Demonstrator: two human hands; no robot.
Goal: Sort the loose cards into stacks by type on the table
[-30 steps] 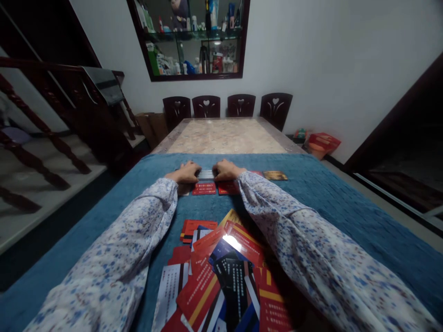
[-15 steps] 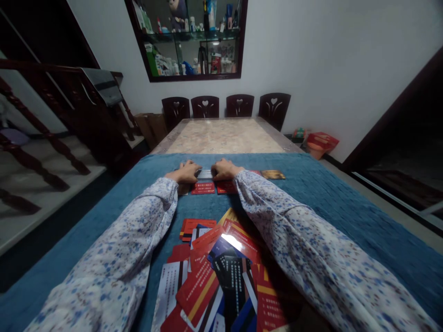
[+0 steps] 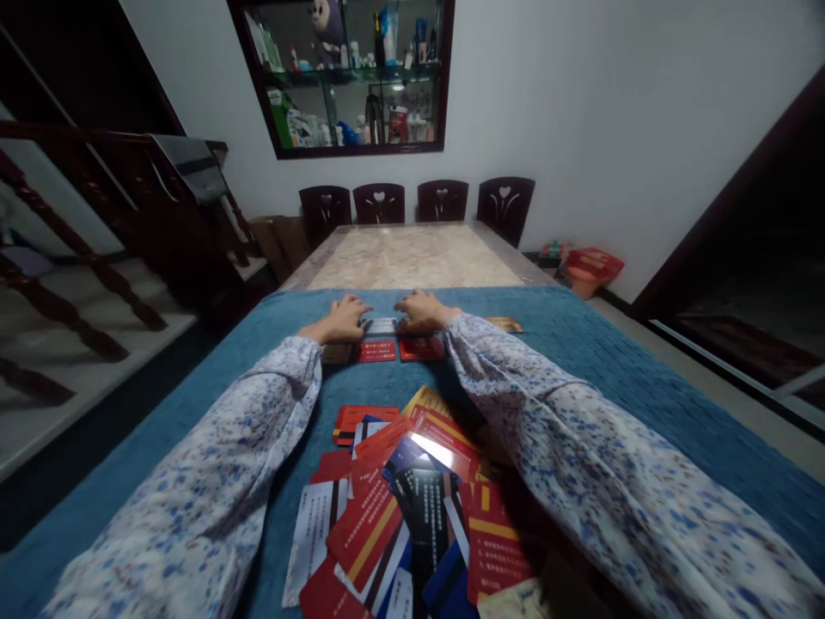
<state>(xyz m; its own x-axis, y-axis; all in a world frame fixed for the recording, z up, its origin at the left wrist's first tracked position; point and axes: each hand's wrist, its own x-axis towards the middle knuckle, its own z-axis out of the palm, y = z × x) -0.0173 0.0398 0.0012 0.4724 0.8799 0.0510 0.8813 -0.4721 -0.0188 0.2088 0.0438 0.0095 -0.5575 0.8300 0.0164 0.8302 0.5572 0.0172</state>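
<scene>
Both my arms, in flowered sleeves, reach far out over a blue cloth (image 3: 599, 344). My left hand (image 3: 340, 319) and my right hand (image 3: 420, 312) rest with fingers curled on the two ends of a small grey card (image 3: 380, 326) lying flat on the cloth. Just nearer me lie two red cards (image 3: 398, 349) side by side, and a gold card (image 3: 504, 324) sits to the right of my right hand. Close to me is a loose heap of red, blue, black and white cards (image 3: 412, 507).
Beyond the cloth the marble table top (image 3: 412, 256) runs to four dark chairs (image 3: 412, 205) by the wall. A glass cabinet (image 3: 351, 73) hangs above. A dark wooden stair rail (image 3: 116, 215) stands on the left; red bags (image 3: 589, 265) lie on the floor at right.
My hands stay on the grey card, with fingers shifted slightly. The view has tilted a little, so everything sits slightly lower and closer.
</scene>
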